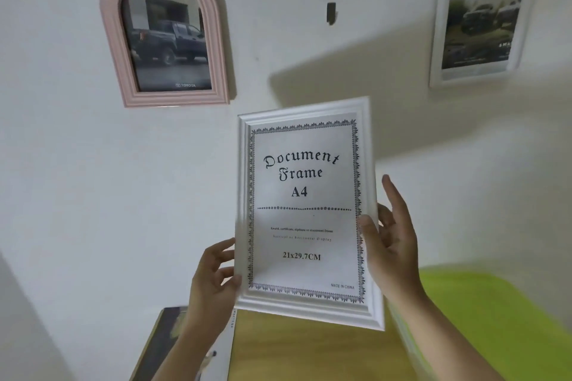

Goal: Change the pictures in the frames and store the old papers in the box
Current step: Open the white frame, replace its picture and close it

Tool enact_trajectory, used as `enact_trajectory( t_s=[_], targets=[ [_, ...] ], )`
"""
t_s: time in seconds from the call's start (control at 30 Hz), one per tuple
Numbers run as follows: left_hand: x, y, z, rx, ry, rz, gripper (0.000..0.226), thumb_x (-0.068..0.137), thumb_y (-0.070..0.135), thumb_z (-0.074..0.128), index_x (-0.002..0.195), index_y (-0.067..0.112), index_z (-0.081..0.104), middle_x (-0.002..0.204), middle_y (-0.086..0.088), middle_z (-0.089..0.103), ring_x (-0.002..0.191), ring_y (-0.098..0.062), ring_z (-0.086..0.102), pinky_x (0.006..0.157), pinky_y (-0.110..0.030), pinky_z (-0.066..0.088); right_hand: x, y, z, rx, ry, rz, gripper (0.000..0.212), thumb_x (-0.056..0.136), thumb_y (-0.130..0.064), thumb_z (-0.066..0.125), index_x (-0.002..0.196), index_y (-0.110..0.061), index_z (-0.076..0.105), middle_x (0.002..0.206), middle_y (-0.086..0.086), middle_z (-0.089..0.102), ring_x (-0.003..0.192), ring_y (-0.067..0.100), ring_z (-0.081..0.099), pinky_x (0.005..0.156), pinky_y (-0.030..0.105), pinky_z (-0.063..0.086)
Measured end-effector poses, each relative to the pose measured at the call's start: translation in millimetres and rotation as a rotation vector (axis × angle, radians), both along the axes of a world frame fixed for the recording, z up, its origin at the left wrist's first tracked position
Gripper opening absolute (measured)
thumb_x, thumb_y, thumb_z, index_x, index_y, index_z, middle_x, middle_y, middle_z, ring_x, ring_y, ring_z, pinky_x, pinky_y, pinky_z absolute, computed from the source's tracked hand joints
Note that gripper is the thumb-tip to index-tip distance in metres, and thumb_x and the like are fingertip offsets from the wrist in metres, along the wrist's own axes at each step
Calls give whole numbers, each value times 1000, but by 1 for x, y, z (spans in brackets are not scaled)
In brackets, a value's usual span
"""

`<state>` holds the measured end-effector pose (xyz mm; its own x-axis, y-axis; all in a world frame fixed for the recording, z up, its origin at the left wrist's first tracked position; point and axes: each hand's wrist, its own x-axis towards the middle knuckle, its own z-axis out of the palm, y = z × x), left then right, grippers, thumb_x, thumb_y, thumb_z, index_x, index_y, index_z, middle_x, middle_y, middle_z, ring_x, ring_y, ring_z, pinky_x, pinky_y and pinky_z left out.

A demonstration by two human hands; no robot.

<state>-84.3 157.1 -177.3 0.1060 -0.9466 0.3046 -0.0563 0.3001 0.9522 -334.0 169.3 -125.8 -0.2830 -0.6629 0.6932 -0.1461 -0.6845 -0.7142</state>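
Note:
I hold a white picture frame [305, 210] upright in front of the wall, tilted slightly. Its paper insert reads "Document Frame A4". My left hand [213, 278] grips the frame's lower left edge, thumb on the front. My right hand [391, 238] holds the right edge, thumb on the front rim and fingers spread behind. A pink arched frame [165, 37] with a dark truck picture hangs on the wall at upper left. A white frame [481, 17] with a vehicle picture hangs at upper right.
A bare dark wall hook [331, 13] sits between the two hung frames. Below me is a wooden table [309, 349] with a dark picture sheet [164, 340] at its left. A bright green surface [495, 318] lies at lower right.

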Motion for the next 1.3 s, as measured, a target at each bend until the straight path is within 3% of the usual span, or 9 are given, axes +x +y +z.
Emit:
enact_trajectory(
  t_s=[0.07, 0.2, 0.4, 0.6, 0.8, 0.93, 1.07, 1.17, 1.3],
  targets=[
    [4, 12, -19, 57, 0, -9, 59, 80, -20, 48, 111, 30, 56, 100, -2, 66, 75, -14, 65, 69, -32, 53, 9, 17, -12, 51, -14, 23, 55, 92, 1, 52, 133, -36, 43, 90, -9, 69, 56, 15, 48, 49, 19, 41],
    [14, 31, -51, 153, -30, -55, 56, 83, -16, 49, 114, 31, 55, 102, -2, 66, 79, -17, 66, 72, -35, 55, 24, 42, -35, 147, -42, -13, 54, 91, 5, 51, 126, -36, 48, 84, -9, 71, 59, 15, 51, 52, 21, 43],
    [17, 41, -70, 252, -217, -10, 42, 88, 8, 58, 123, 30, 49, 118, 1, 60, 104, -12, 58, 94, -34, 48, 46, 64, -65, 293, -83, -88, 39, 90, 0, 55, 112, -31, 55, 84, -13, 73, 58, 4, 59, 55, 16, 46],
    [-15, 43, -24, 84, -212, -150, 37, 87, 17, 62, 120, 30, 52, 113, 13, 59, 105, -2, 57, 86, -16, 46, 67, 81, -91, 363, -29, -159, 31, 89, -5, 60, 114, -24, 55, 96, -5, 71, 85, 11, 69, 68, 26, 54],
    [-52, 50, 12, -37, -284, -376, 39, 88, 28, 61, 122, 44, 50, 122, 17, 53, 109, 2, 55, 90, -18, 47, 96, 95, -108, 342, 31, -222, 34, 87, -6, 62, 117, -21, 56, 97, -15, 65, 85, 9, 63, 71, 16, 49],
    [-57, 46, 13, -46, -345, -339, 32, 86, 30, 63, 115, 43, 58, 112, 17, 52, 98, -2, 61, 85, -22, 51, 109, 98, -117, 342, 42, -252, 35, 87, -14, 63, 118, -28, 55, 105, -19, 64, 95, 9, 63, 81, 22, 52],
    [-51, 48, 17, -100, -343, -214, 28, 80, 23, 70, 106, 34, 67, 102, 20, 60, 79, 0, 64, 72, -9, 47, 115, 99, -124, 376, 32, -216, 41, 83, -27, 65, 122, -33, 54, 108, -14, 66, 99, 16, 64, 78, 35, 56],
    [-44, 47, 21, -86, -360, -157, 27, 76, 20, 73, 101, 31, 70, 99, 19, 64, 72, 1, 63, 68, -5, 45, 117, 101, -123, 382, 81, -175, 44, 80, -39, 64, 122, -40, 52, 113, -13, 65, 103, 14, 63, 64, 27, 55],
    [-33, 47, 24, 9, -334, -76, 30, 73, 13, 68, 98, 28, 71, 74, 15, 67, 59, 1, 60, 60, -8, 47, 113, 103, -123, 417, 76, -35, 39, 81, -48, 56, 119, -41, 54, 118, -16, 61, 108, 7, 60, 68, 19, 52]
  ],
)
